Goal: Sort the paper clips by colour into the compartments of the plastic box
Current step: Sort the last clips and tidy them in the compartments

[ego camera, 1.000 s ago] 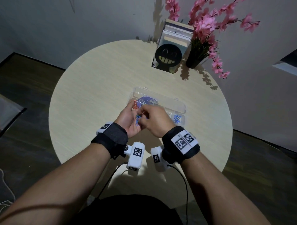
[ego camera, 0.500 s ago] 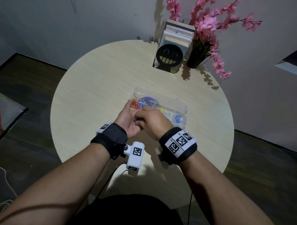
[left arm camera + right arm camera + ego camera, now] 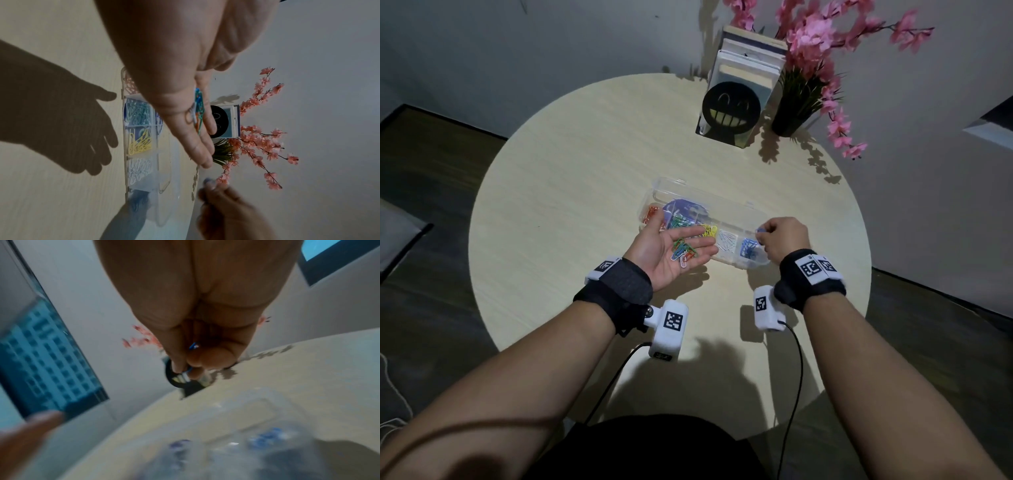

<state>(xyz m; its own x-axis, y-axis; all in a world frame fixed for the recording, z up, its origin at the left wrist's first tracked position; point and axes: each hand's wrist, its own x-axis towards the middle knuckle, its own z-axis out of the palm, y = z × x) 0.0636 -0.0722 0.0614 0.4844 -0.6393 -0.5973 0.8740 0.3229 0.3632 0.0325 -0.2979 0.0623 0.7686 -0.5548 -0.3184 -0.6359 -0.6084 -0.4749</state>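
Observation:
A clear plastic box (image 3: 726, 212) lies open mid-table, with orange (image 3: 652, 214), green (image 3: 681, 221), yellow (image 3: 709, 231), white (image 3: 726, 241) and blue clips (image 3: 749, 247) in separate compartments. My left hand (image 3: 654, 255) lies palm up, fingers straight, just in front of the box, carrying a small pile of mixed clips (image 3: 683, 251). My right hand (image 3: 765, 236) hovers over the box's right end, above the blue compartment, and pinches a blue paper clip (image 3: 193, 345) between thumb and fingers. In the left wrist view the pile of clips (image 3: 198, 110) rests on my palm above the compartments (image 3: 140, 142).
The round pale wooden table (image 3: 571, 192) has a stack of books behind a black smiley bookend (image 3: 731, 109) and a dark vase of pink flowers (image 3: 794, 113) at its far edge. Cables run from both wrist cameras towards me. Dark floor surrounds the table.
The hands were together in front of the box. My right hand has moved right to the box's blue end with a blue clip, and my left hand has opened palm up.

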